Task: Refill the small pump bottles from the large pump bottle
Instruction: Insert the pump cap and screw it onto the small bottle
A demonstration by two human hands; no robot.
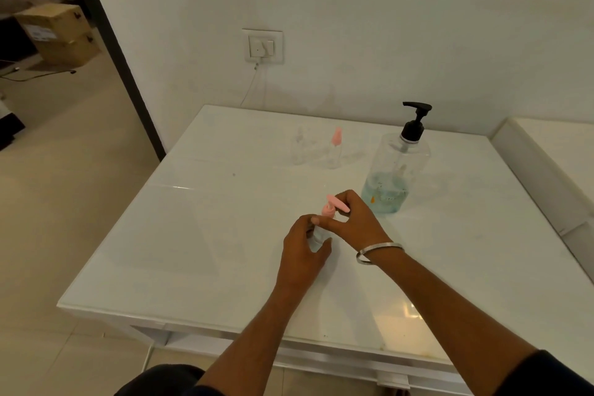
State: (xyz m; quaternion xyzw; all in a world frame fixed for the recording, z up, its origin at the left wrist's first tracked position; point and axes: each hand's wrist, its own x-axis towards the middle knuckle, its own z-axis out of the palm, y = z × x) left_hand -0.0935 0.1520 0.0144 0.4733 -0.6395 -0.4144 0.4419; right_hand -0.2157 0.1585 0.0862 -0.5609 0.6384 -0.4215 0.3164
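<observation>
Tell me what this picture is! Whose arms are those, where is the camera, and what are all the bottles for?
There is only one picture, and no machine in it. The camera sits on a person's head and looks down, so the two arms are that person's own. They reach over a white table. The left hand holds a small clear bottle steady. The right hand, with a silver bangle on its wrist, pinches the bottle's pink pump top. Whether it is twisting the top on or off, I cannot tell. Farther back stand a big clear bottle with a black pump and some blue liquid at the bottom, and two more small bottles: one with a pink top, and one clear. The big bottle is for refilling the small ones.
</observation>
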